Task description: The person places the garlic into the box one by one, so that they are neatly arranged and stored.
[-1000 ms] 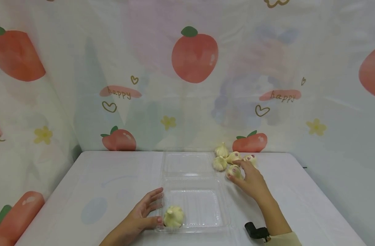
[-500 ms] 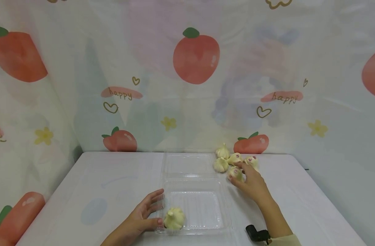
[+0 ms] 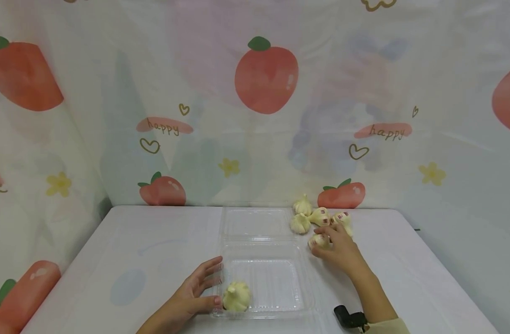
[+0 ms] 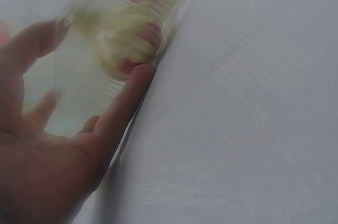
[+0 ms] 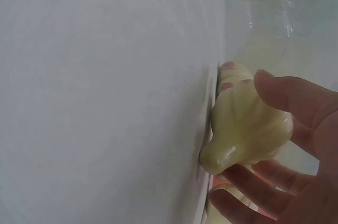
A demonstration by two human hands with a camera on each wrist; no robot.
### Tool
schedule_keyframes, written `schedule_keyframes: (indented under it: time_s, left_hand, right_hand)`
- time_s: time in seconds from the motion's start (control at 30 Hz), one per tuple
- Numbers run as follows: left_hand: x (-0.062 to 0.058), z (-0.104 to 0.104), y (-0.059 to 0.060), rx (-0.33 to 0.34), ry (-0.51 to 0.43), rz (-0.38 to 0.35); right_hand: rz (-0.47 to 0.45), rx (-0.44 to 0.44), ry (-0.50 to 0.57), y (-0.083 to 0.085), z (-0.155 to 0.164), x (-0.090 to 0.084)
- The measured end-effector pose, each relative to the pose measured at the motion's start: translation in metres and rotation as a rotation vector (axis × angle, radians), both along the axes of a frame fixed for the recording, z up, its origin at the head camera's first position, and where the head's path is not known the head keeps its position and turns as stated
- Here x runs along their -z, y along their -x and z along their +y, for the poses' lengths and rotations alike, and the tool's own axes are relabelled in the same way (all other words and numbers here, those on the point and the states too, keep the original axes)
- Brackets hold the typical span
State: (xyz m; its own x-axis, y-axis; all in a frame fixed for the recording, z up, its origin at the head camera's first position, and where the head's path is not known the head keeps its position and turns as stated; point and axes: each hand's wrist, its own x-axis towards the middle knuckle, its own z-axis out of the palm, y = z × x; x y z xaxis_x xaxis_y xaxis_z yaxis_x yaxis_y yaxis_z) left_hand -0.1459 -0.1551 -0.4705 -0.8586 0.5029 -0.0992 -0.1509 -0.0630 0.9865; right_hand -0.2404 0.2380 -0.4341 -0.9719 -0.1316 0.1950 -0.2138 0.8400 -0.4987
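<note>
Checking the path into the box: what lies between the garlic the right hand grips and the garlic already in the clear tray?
In the head view, only the clear plastic clamshell tray's wall and bare floor separate the right hand's cream garlic bulb from the tray's garlic.

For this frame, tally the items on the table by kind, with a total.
Garlic bulbs: 5, one in the tray, one under the right hand, three loose behind; a further bulb beside the hand cannot be ruled out.
Clear clamshell container: 1.
Total: 6.
</note>
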Motion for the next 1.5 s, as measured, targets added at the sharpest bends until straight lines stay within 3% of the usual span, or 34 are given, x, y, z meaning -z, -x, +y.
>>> schedule_keyframes:
  time_s: [0.37,0.8,1.07,1.5]
  left_hand:
    - [0.0,0.0,0.0,0.005,-0.002,-0.005]
    - [0.0,-0.001,0.0,0.008,-0.007,0.003]
    - [0.0,0.0,0.0,0.0,-0.001,0.004]
    - [-0.004,0.0,-0.001,0.002,0.013,0.01]
  right_hand:
    - [-0.052,-0.093,-0.006,-0.003,-0.002,0.0]
    - [-0.065,-0.056,-0.06,-0.003,-0.003,-0.004]
    - [-0.07,0.025,-0.031,-0.003,-0.004,-0.009]
    - [-0.073,-0.03,-0.037,-0.005,-0.004,-0.012]
